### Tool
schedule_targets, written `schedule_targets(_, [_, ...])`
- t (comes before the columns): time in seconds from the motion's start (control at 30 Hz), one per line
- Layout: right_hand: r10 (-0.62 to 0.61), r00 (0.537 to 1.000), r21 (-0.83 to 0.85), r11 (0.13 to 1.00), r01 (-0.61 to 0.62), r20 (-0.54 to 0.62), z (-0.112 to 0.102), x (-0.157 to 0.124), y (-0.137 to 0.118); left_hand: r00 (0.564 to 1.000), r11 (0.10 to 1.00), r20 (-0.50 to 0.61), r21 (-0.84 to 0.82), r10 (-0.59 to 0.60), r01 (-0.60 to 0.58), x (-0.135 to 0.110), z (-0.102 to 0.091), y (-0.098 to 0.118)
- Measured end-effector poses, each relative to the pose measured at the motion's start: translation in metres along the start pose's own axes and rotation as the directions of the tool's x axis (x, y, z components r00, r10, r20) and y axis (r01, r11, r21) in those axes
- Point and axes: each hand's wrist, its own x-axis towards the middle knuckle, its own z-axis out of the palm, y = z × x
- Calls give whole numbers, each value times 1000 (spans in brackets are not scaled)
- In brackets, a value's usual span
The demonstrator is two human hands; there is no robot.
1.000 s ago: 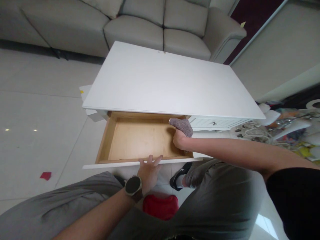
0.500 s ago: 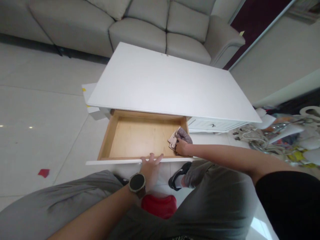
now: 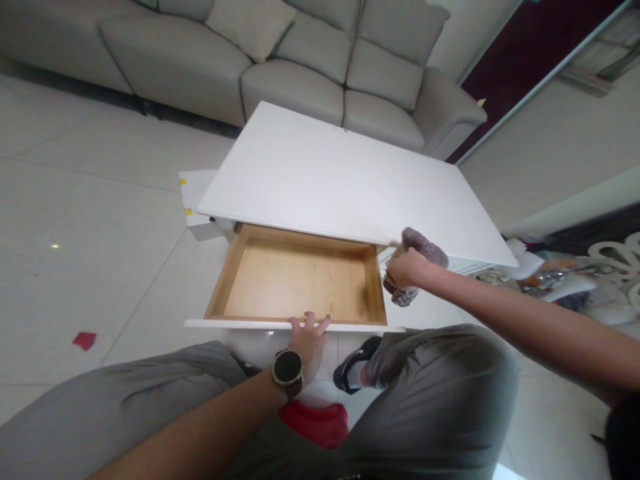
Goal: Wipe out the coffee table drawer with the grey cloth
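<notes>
A wooden drawer (image 3: 300, 280) is pulled out of a white coffee table (image 3: 345, 187), and its bare inside shows. My left hand (image 3: 309, 340), with a watch on the wrist, has its fingers hooked over the top edge of the white drawer front (image 3: 225, 324). My right hand (image 3: 407, 268) is closed around a bunched brown cloth (image 3: 425, 247). It is raised just outside the drawer's right side wall, by the front edge of the tabletop. Part of the cloth hangs below the fingers; the rest sticks out above them.
A grey sofa (image 3: 295, 83) stands behind the table. White boxes (image 3: 200, 193) with yellow tape are at its left end. A red plastic object (image 3: 320, 425) lies between my legs, a red scrap (image 3: 85, 341) on the tiled floor. Assorted items (image 3: 565, 280) are piled at right.
My right hand has lifted the cloth out of the drawer's right front corner, up and to the right. My left hand stays on the drawer front. The view has shifted slightly.
</notes>
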Motion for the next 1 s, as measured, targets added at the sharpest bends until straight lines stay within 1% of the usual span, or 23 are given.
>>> schedule_targets(0.07, [16,998,-109,994,-10,57,-29,-9,17,1000,1000,-9,12,4,-4,0,3,0])
schedule_targets(0.13, [33,993,-206,978,-9,114,-51,-15,24,1000,1000,-13,16,8,-8,0,4,0])
schedule_targets(0.2, [39,992,-256,967,-8,118,-68,-20,23,1000,1000,-19,8,4,-4,0,3,0])
schedule_targets(0.23, [29,995,-252,968,-4,96,-75,-21,21,1000,1000,-20,3,2,-2,-1,2,-1])
schedule_targets(0.3, [-46,999,-198,979,45,1,-88,-25,14,1000,1000,-12,-2,7,-7,-2,-1,-1])
schedule_targets(0.33, [-110,992,-172,980,98,-64,-92,-27,10,1000,1000,-3,2,12,-12,-2,-3,-1])
schedule_targets(0.37, [-182,974,-155,975,160,-137,-95,-28,4,1000,1000,10,10,15,-15,-3,-5,0])
schedule_targets(0.4, [-252,943,-149,963,223,-216,-95,-28,-2,1000,1000,23,19,14,-15,-3,-7,0])
schedule_targets(0.43, [-314,903,-155,948,280,-293,-92,-27,-10,999,1000,36,28,11,-12,-3,-8,1])
schedule_targets(0.5, [-416,813,-194,909,369,-407,-75,-21,-27,998,999,56,41,3,-6,-3,-11,2])
schedule_targets(0.53, [-464,774,-220,886,408,-432,-61,-17,-36,998,999,61,47,-3,0,-3,-11,2])
schedule_targets(0.57, [-514,744,-245,858,452,-427,-44,-11,-45,998,999,64,52,-7,4,-3,-12,3])
schedule_targets(0.6, [-561,729,-263,828,496,-392,-23,-5,-53,998,998,66,56,-9,5,-3,-12,3])
schedule_targets(0.63, [-593,729,-263,805,531,-342,-1,2,-60,998,998,67,59,-10,6,-3,-13,3])
schedule_targets(0.7, [-627,751,-226,777,587,-207,44,15,-69,998,998,65,60,-9,5,-4,-13,4])
schedule_targets(0.77, [-627,775,-170,775,609,-82,85,25,-73,998,999,57,48,-9,7,-4,-13,4])
schedule_targets(0.8, [-608,792,-147,790,596,-57,101,29,-73,999,999,51,38,-14,12,-4,-13,4])
schedule_targets(0.83, [-584,810,-130,808,575,-47,114,33,-72,999,1000,45,25,-18,17,-3,-12,4])
schedule_targets(0.9, [-551,833,-103,832,544,-53,131,38,-70,999,1000,39,-2,-25,26,-3,-11,4])
schedule_targets(1.0, [-530,846,-59,848,527,-62,140,46,-74,999,999,39,-15,-36,37,-2,-10,4])
